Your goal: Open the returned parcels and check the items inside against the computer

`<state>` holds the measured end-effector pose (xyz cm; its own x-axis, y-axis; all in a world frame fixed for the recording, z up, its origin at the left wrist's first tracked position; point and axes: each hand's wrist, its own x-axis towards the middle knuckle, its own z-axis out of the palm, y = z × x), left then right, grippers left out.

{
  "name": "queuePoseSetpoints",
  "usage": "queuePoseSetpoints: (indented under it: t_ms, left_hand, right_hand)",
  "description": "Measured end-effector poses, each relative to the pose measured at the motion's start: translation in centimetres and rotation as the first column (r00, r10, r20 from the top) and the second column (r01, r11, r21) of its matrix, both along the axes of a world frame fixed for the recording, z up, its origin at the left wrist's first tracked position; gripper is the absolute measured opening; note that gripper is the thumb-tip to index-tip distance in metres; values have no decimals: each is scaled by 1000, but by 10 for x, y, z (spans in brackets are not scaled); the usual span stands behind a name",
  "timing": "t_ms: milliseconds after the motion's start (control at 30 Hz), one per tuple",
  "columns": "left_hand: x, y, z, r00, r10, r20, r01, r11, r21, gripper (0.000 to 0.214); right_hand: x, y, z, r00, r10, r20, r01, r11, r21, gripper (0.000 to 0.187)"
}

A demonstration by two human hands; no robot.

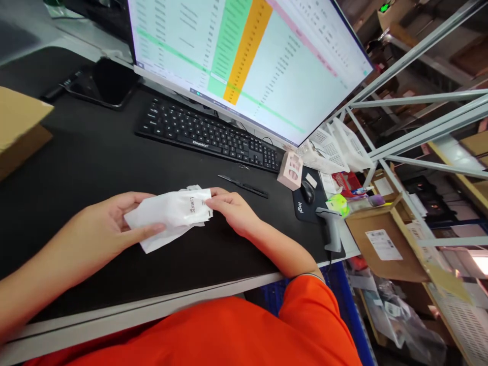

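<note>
Over the black desk mat, a small stack of flat white packets (171,211) with dark print on the top one is held between both hands. My left hand (124,221) is closed round the left end, its thumb lying across the top. At the printed right end, my right hand (232,208) pinches the edge between thumb and fingers. What is inside the packets is hidden. Just beyond my right hand lies a slim black craft knife (244,186), touched by neither hand.
A black keyboard (209,134) sits below a large monitor (236,56) showing a spreadsheet. To the right are a pink box (291,170), a mouse (307,192) and a barcode scanner (331,229). A phone (102,81) and a cardboard box (21,127) lie left. Metal shelving (419,147) stands right.
</note>
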<state>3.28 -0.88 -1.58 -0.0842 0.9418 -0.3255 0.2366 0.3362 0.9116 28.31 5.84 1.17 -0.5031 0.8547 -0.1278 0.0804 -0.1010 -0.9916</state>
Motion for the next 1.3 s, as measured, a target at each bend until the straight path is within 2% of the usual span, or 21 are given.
queuePoseSetpoints:
  t_ms: [200, 400, 500, 667, 733, 800, 900, 967, 1000, 1100, 1133, 1167, 1233, 1300]
  left_hand:
    - [2, 0, 14, 994, 25, 102, -18, 998, -61, 82]
    - [-1, 6, 14, 996, 34, 77, -29, 998, -56, 96]
    - [0, 9, 19, 995, 38, 88, -33, 998, -53, 88]
    - [4, 11, 34, 981, 170, 97, -165, 985, -56, 72]
    - [1, 13, 34, 986, 168, 12, -167, 985, -49, 71]
    - [-6, 15, 29, 972, 151, -180, -153, 988, 0, 68]
    - [-19, 19, 14, 877, 137, -460, -115, 991, 75, 65]
    - [-23, 18, 7, 842, 135, -522, -58, 985, 161, 71]
    - [-24, 17, 5, 836, 160, -525, -29, 968, 249, 73]
    - [-14, 9, 11, 854, 234, -465, 59, 844, 534, 68]
    - [-8, 7, 14, 872, 225, -435, 78, 813, 577, 66]
    - [-2, 4, 17, 897, 193, -398, 84, 809, 581, 67]
    - [11, 3, 19, 962, 57, -267, 85, 867, 491, 74]
    - [22, 6, 17, 996, -70, -48, 83, 932, 353, 81]
  right_hand:
    - [-2, -11, 4, 999, 45, -13, -45, 999, -12, 33]
    - [-7, -32, -2, 1000, -29, -9, 29, 998, 56, 37]
    - [-8, -39, -7, 998, -61, -22, 62, 997, 53, 35]
    - [-7, -39, -8, 996, -94, 0, 94, 994, 48, 26]
    - [-7, -36, -8, 994, -107, 37, 106, 994, 32, 26]
    - [-6, -31, -7, 988, -141, 69, 140, 990, 24, 25]
    - [-3, -23, -5, 971, -233, 59, 230, 972, 55, 24]
    - [-2, -18, -4, 956, -292, 27, 289, 955, 72, 26]
    - [-2, -17, -4, 949, -314, 12, 313, 948, 66, 29]
    - [-6, -16, -6, 937, -349, -15, 349, 937, -2, 38]
    - [-8, -17, -6, 937, -350, -21, 349, 937, -27, 40]
    - [-10, -18, -6, 938, -346, -28, 345, 938, -47, 41]
    - [-13, -22, -4, 943, -329, -54, 325, 943, -70, 41]
    - [-15, -26, -2, 948, -306, -90, 298, 950, -93, 39]
